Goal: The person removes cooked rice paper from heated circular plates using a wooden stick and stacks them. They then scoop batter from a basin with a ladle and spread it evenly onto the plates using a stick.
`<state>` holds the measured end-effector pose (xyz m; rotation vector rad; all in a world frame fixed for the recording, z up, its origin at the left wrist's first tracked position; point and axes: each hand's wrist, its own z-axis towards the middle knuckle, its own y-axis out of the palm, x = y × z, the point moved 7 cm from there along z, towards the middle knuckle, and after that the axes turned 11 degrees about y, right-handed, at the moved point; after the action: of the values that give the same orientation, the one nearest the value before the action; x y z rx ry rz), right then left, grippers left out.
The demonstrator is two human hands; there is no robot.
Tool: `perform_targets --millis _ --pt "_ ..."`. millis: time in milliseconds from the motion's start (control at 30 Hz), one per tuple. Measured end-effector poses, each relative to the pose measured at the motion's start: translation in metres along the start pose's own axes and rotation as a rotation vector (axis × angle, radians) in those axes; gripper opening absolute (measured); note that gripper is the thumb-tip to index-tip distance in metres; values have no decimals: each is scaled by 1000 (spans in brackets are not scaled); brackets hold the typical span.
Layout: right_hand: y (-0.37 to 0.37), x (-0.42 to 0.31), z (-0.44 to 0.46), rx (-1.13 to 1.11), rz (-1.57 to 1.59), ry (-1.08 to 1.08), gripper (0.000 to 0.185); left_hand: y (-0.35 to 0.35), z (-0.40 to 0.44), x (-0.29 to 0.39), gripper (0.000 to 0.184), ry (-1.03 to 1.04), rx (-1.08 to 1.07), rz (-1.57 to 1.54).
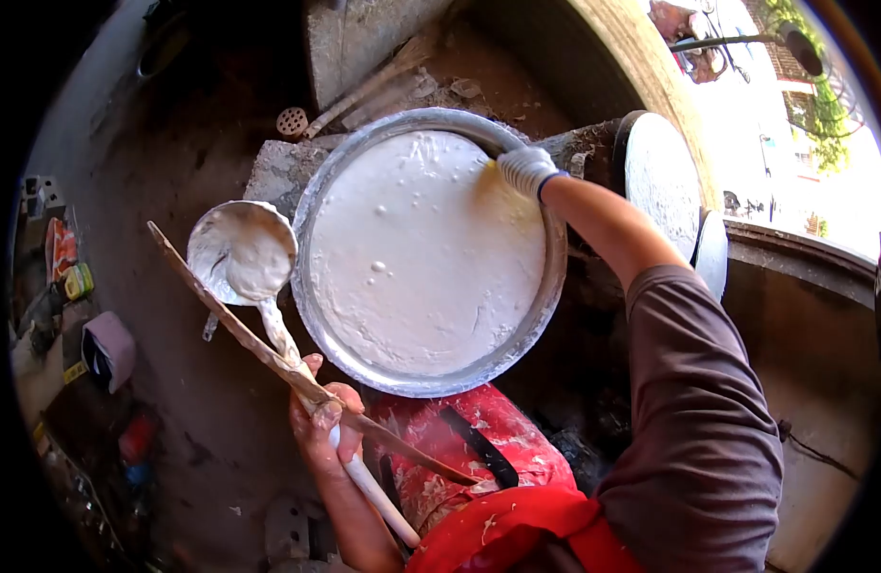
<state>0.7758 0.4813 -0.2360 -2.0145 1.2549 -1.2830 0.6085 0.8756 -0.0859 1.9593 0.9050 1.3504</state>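
My left hand [328, 413] is closed around the white handle of a large ladle [242, 250] and a long, thin wooden stick [232, 325], which cross in my grip. Thick pale batter coats the ladle's bowl, left of a wide metal basin [310, 315]. White batter [412, 248] with small bubbles fills much of the basin. My right hand [528, 172], in a striped knit glove, is closed at the basin's upper right rim. Beneath it shows a blurred yellowish patch [493, 196]; what these fingers hold is hidden.
A round white-coated disc [662, 181] stands right of the basin, by a ledge. A broom-like stick [369, 91] and a perforated round piece [292, 122] lie behind. A pink and dark cap-like item [108, 350] and clutter lie at left. A spattered red apron [517, 430] covers my lap.
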Motion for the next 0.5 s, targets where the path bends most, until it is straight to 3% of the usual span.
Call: perform_targets --millis 67,100,133,167,267,400,467,500 --pt "27 16 -33 -246 308 321 19 7 -3 -1 57 9 -24 14" --pt "42 18 -52 -359 293 375 20 15 -3 0 57 25 -40 0" --pt "54 22 -72 -333 361 448 19 22 -3 1 57 38 -55 -13" --pt "80 26 -89 -397 400 478 20 27 -4 0 57 54 -59 4" --pt "70 14 -135 -446 456 278 18 44 -9 2 62 45 75 139" --pt "-44 27 -166 77 598 163 19 56 -20 -5 60 34 56 137" --pt "-72 26 -170 206 620 217 18 62 -25 -9 59 17 24 128" --pt "-49 13 -168 171 599 195 18 63 -28 -11 58 15 22 134"
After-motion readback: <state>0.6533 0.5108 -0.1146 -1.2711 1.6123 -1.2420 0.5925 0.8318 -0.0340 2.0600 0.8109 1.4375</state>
